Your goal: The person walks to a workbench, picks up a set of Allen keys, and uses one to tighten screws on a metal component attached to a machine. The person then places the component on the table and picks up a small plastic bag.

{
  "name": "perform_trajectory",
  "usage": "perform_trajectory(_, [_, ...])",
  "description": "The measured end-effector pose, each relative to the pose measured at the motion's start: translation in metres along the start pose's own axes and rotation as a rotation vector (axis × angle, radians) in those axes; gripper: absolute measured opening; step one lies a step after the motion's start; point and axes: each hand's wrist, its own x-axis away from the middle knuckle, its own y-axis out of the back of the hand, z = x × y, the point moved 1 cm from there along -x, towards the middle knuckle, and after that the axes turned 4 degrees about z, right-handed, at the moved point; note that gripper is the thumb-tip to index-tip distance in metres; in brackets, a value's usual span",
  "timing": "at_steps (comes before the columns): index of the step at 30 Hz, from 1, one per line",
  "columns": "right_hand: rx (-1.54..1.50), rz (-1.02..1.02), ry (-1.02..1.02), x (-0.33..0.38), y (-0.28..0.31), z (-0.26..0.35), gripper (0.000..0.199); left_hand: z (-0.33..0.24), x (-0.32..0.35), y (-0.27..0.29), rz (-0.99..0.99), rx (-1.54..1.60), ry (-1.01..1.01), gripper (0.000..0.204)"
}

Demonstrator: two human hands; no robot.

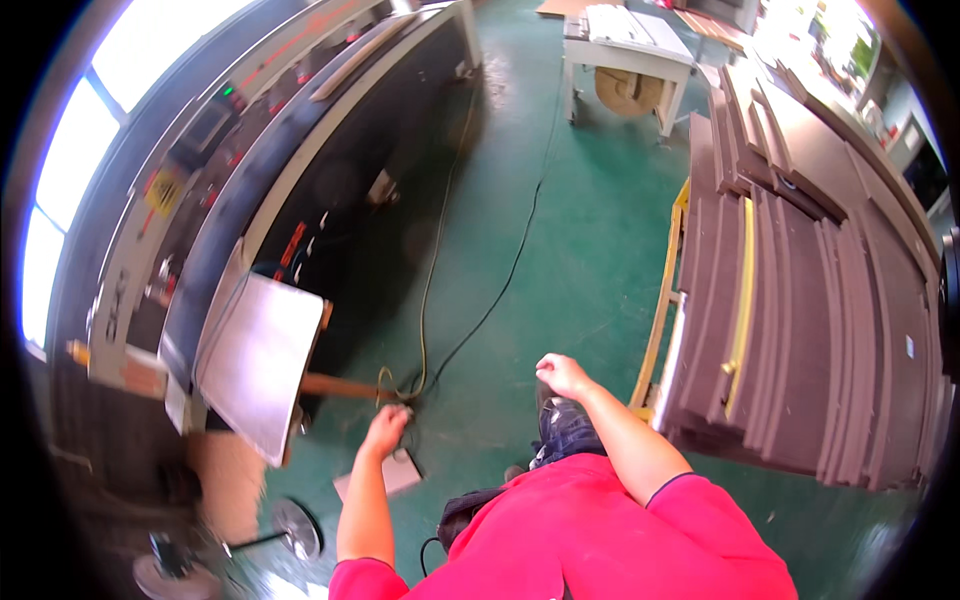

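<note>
My left hand [384, 432] hangs low beside my body with its fingers curled, and no held object shows in it. Below it on the floor lies a flat light-brown board piece [392, 476]. The nearest thing beyond that hand is a thin hose [424, 335] together with a dark cable [497, 301]. My right hand [565, 376] is raised in front of my leg, its fingers bent into a loose fist, and nothing shows in it. The large stack of dark brown boards [800, 330] stands to its right, apart from it.
A long machine [215, 140] runs along the left, with a pale metal side table [262, 360] at its near end. Round-based stand [297, 529] is at lower left. A white worktable [628, 45] stands far ahead. Yellow rails [662, 300] edge the stack beside the green floor [590, 230].
</note>
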Motion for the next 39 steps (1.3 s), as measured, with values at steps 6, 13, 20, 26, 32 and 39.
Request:
perform_trajectory(6, [-0.196, -0.179, -0.088, -0.296, 0.127, -0.029, 0.016, -0.265, -0.29, 0.044, 0.065, 0.195, -0.111, 0.034])
perform_trajectory(13, [-0.416, -0.223, -0.188, -0.557, 0.369, 0.089, 0.02, -0.166, -0.434, 0.113, 0.265, 0.298, 0.644, 0.035])
perform_trajectory(20, [-0.473, -0.621, -0.449, -0.769, 0.562, 0.035, 0.009, -0.273, -0.745, 0.18, 0.304, 0.229, 1.043, 0.031])
perform_trajectory(26, [-0.583, -0.494, -0.903, -0.895, 0.598, 0.056, 0.011, -0.77, -1.189, 0.215, 0.285, -0.291, -0.005, 0.038])
perform_trajectory(32, [-0.596, -0.461, -0.921, -1.123, 0.684, 0.101, 0.018, -1.213, -1.425, 0.189, 0.301, 0.043, -0.341, 0.036])
perform_trajectory(39, [-0.683, -0.371, -0.607, -1.531, 0.944, 0.196, 0.012, -1.222, -1.634, 0.208, 0.222, -0.389, -0.215, 0.046])
